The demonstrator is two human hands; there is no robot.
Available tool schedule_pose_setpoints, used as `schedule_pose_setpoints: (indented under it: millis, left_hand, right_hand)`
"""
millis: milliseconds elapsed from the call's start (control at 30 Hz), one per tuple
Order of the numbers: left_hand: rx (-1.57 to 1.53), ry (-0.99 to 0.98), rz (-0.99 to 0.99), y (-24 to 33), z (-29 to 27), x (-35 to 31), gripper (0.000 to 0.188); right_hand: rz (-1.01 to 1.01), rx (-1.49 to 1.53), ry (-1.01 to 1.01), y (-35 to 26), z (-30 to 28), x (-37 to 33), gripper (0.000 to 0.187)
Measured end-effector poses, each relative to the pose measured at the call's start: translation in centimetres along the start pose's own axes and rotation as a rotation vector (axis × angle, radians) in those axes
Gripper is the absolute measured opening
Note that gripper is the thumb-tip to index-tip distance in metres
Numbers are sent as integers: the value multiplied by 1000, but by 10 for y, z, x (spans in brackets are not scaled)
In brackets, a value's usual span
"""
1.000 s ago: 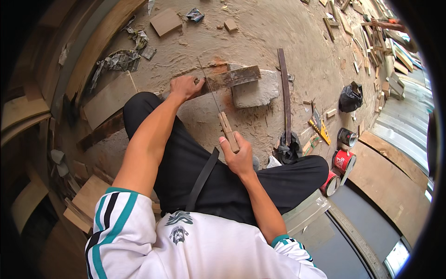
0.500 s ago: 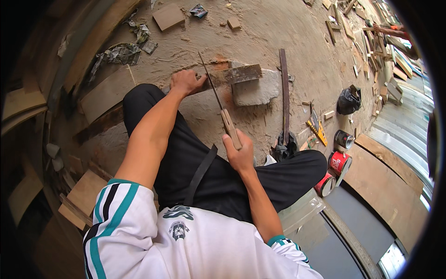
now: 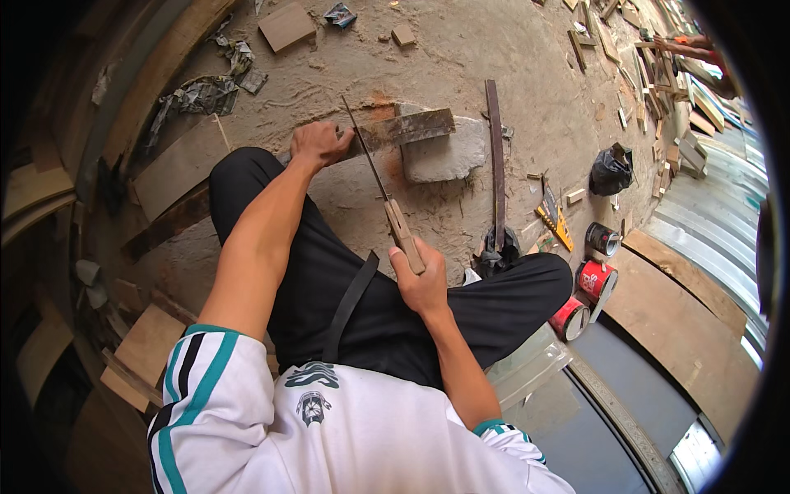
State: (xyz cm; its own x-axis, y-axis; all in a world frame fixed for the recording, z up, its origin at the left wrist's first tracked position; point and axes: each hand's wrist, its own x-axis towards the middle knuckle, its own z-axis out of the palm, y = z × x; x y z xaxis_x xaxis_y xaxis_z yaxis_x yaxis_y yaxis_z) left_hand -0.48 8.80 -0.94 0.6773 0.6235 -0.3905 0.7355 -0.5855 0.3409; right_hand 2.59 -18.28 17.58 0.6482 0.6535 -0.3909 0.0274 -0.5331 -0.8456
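My right hand [image 3: 421, 278] is wrapped round the wooden handle of a handsaw [image 3: 401, 235]. Its narrow blade runs up and away, edge-on to me, and crosses a weathered wooden plank [image 3: 411, 128]. Just left of the blade, my left hand [image 3: 319, 145] grips the plank and holds it down, fingers curled over it. The plank's right part lies on a pale stone block [image 3: 448, 155]; its left end is hidden by my left hand and knee. Whether the teeth have cut into the wood I cannot tell.
Right of the block lies a long dark strip of wood [image 3: 495, 156]. Beyond it are a yellow-handled saw [image 3: 556, 221], a black bag [image 3: 611, 170] and red cans [image 3: 594, 280]. Another person's hands [image 3: 687, 49] show at the far right, among wood offcuts. Crumpled paper [image 3: 202, 95] lies far left.
The saw and my right hand have drawn slightly back toward me along the cutting line. My left hand stays on the plank. The whole view has shifted a little.
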Motion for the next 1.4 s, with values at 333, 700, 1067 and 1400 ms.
schedule_pose_setpoints:
  millis: [333, 700, 1067, 1400]
  left_hand:
    - [-31, 28, 2, -1, 3, -1, 58]
    - [-53, 7, -11, 0, 0, -3, 56]
    - [-81, 32, -21, 6, 4, -4, 54]
    - [-83, 18, -8, 8, 5, -1, 52]
  right_hand:
    - [-30, -43, 27, 8, 17, 17, 20]
    - [-11, 31, 8, 22, 10, 26, 21]
    - [-67, -38, 2, 24, 24, 58, 20]
    - [-41, -12, -8, 32, 28, 64, 18]
